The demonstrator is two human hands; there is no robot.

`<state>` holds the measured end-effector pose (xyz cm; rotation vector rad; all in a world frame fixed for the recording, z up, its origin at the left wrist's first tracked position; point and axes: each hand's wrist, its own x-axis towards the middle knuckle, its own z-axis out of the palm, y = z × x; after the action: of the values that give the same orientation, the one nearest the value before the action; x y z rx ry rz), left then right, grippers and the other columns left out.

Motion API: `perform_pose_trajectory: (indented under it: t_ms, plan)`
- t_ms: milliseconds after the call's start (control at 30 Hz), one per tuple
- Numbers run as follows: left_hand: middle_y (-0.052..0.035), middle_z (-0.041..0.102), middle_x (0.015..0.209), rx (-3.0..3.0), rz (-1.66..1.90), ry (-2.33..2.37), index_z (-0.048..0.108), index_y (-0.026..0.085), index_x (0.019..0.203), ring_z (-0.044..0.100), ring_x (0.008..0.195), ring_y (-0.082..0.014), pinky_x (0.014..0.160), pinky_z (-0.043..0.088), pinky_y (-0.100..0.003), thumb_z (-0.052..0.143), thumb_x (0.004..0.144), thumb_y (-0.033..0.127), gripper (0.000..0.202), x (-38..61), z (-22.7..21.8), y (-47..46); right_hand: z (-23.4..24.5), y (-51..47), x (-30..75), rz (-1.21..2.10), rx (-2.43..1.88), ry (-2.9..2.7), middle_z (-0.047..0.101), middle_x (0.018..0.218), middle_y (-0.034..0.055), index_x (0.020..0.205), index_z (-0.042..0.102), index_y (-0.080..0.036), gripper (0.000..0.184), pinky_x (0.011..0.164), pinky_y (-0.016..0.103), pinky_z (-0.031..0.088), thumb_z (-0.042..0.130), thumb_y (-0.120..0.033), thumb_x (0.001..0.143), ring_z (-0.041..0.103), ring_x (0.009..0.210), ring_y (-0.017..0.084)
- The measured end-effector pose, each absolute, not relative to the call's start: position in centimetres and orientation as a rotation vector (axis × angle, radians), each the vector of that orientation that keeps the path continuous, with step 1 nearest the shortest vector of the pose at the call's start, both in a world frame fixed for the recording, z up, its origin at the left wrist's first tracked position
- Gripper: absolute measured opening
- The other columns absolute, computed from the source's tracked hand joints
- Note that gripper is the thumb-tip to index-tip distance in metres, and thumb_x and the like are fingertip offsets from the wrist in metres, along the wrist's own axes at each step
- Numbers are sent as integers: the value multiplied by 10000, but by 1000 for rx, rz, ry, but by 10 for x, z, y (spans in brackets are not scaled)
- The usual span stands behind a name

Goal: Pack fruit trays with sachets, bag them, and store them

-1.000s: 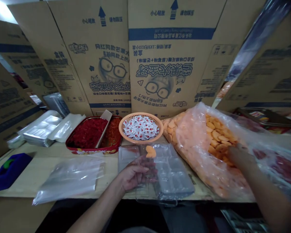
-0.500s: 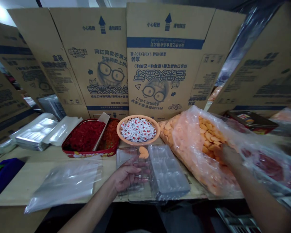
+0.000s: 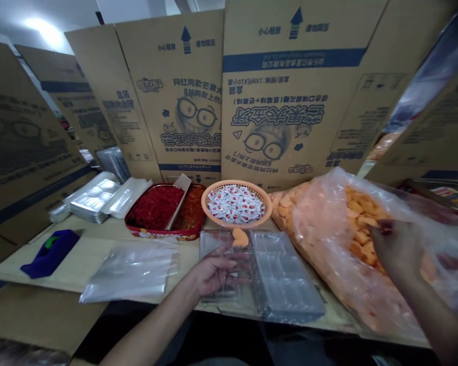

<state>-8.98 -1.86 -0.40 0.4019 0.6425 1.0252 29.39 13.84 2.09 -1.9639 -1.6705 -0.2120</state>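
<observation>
Smooth orange discs (image 3: 359,249) fill a crinkled, translucent bag (image 3: 320,218), my right hand (image 3: 399,249) among them. A lobed orange piece (image 3: 240,238) sits beside my left hand (image 3: 211,274), over clear plastic (image 3: 212,244). I can't tell either grip.

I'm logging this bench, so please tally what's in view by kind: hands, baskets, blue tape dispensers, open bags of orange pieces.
Hands: 2 (left hand, right hand)
Open bag of orange pieces: 1
Basket: 1
Blue tape dispenser: 1
Total: 5
</observation>
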Motion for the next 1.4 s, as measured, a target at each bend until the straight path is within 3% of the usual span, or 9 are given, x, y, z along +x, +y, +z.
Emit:
perform_pose_trajectory:
  t_ms: [133, 300, 467, 600, 767, 1033, 1200, 1300, 1400]
  plan:
    - [-69, 644, 1121, 389, 1043, 615, 432, 262, 1286, 644, 979, -254, 851, 483, -471, 595, 680, -16, 686, -88, -2, -18, 46, 109, 210, 46, -1391, -1624, 579, 819, 99, 933, 558, -159, 291, 629, 328, 475, 538, -421, 809, 577, 702, 215]
    - [-67, 615, 1180, 424, 1071, 573, 421, 311, 1316, 633, 1007, -260, 878, 459, -488, 599, 678, -15, 738, -101, 0, -22, 46, 80, 105, 130, -762, -2149, 588, 929, 86, 881, 569, -211, 141, 722, 341, 508, 443, -274, 877, 586, 855, 209]
    - [-82, 563, 1273, 436, 1162, 560, 421, 325, 1306, 605, 1065, -278, 912, 429, -503, 605, 678, -13, 737, -125, -3, -26, 31, 75, 62, 36, -577, -2448, 613, 968, 96, 889, 618, -185, 254, 680, 305, 508, 366, -178, 911, 601, 832, 193]
    - [-86, 570, 1262, 429, 1181, 576, 481, 279, 1216, 599, 1073, -285, 900, 436, -509, 609, 671, -11, 631, -145, -5, -28, 23, 81, 47, -68, -471, -2498, 663, 983, 90, 951, 665, -196, 263, 762, 354, 480, 405, -207, 919, 601, 900, 215]
    - [-76, 608, 1194, 408, 1169, 615, 543, 214, 1038, 595, 1074, -307, 897, 436, -518, 633, 650, -16, 460, -172, -4, -33, 25, 84, 27, -110, -517, -2516, 677, 1025, 77, 1030, 659, -221, 272, 799, 390, 420, 408, -267, 938, 594, 919, 216]
    - [-95, 565, 1260, 436, 1175, 601, 500, 250, 1171, 548, 1146, -316, 922, 419, -523, 628, 672, 14, 567, -203, -15, -36, 21, 79, -14, 80, -393, -2641, 650, 1096, 53, 1024, 654, -269, 228, 852, 443, 391, 453, -299, 922, 556, 1026, 251]
    - [-94, 550, 1285, 423, 1184, 636, 557, 230, 1131, 552, 1138, -317, 930, 409, -536, 622, 671, -1, 518, -225, -26, -41, 9, 140, -19, 275, -930, -2568, 635, 1054, 112, 1017, 636, -176, 300, 837, 333, 443, 362, -258, 930, 580, 991, 214]
    - [-76, 563, 1270, 411, 1221, 626, 591, 231, 1083, 540, 1154, -322, 940, 404, -537, 614, 682, -10, 468, -239, -35, -46, -5, 187, -19, 297, -1459, -2701, 626, 1094, 146, 1099, 620, -142, 305, 797, 321, 455, 506, -211, 824, 596, 986, 248]
    - [-55, 558, 1278, 379, 1267, 622, 595, 252, 1066, 522, 1177, -321, 960, 389, -545, 609, 685, -19, 468, -252, -44, -49, -23, 213, -22, 340, -1566, -2752, 616, 1132, 174, 1134, 620, -121, 517, 753, 327, 471, 659, -127, 618, 607, 965, 283]
